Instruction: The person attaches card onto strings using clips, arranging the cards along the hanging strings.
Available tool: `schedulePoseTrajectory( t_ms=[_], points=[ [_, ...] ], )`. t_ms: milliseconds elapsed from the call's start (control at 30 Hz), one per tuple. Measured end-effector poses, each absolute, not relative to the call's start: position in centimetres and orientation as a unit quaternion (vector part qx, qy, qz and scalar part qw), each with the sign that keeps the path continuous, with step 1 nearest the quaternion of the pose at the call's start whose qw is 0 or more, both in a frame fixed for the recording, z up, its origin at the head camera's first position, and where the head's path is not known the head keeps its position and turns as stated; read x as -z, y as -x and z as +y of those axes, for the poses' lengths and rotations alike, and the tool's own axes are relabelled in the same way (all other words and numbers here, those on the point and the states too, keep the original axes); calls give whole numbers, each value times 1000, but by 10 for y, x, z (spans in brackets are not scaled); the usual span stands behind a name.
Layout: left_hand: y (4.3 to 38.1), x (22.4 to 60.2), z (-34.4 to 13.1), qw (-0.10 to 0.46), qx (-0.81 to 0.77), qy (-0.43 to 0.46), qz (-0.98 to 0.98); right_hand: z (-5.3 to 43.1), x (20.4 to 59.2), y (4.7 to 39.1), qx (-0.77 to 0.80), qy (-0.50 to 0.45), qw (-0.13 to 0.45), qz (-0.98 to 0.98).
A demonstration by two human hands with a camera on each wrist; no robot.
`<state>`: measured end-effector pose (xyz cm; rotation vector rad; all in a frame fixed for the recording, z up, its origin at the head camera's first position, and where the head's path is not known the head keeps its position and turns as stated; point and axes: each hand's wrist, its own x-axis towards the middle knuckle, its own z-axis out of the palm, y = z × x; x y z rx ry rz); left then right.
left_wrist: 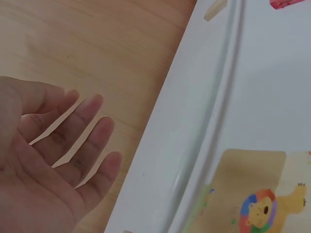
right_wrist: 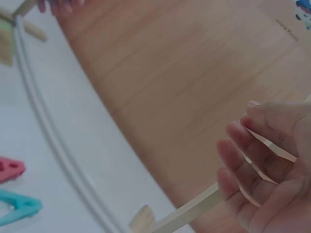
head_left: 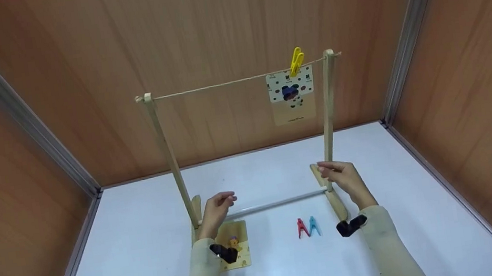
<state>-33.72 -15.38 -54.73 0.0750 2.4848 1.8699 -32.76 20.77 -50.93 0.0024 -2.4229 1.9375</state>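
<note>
My left hand (head_left: 216, 212) hovers by the left post of a small wooden drying rack, fingers loosely bent and holding nothing. My right hand (head_left: 346, 180), likewise holding nothing, is near the rack's right post (head_left: 328, 121). In both wrist views the fingers are spread a little apart. From the rack's string (head_left: 219, 85) hangs a card with a dotted top and a cartoon figure (head_left: 292, 97), clipped by a yellow clothespin (head_left: 297, 61). A yellowish card with a lion picture (head_left: 236, 238) lies below my left hand, partly hidden by my wrist. A red clothespin (head_left: 302, 228) and a blue clothespin (head_left: 314, 226) lie between my arms.
A white bar (head_left: 279, 202) joins the rack's two wooden feet across the white table (head_left: 143, 263). Wood-grain panels (head_left: 211, 27) with metal corner strips enclose the table at the back and both sides.
</note>
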Motion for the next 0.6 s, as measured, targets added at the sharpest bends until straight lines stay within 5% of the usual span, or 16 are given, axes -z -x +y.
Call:
schedulePoseTrajectory(
  t_ms=[600],
  points=[
    [318, 600, -182, 5, -534, 53, 844, 199, 579, 313, -624, 33, -34, -780]
  ],
)
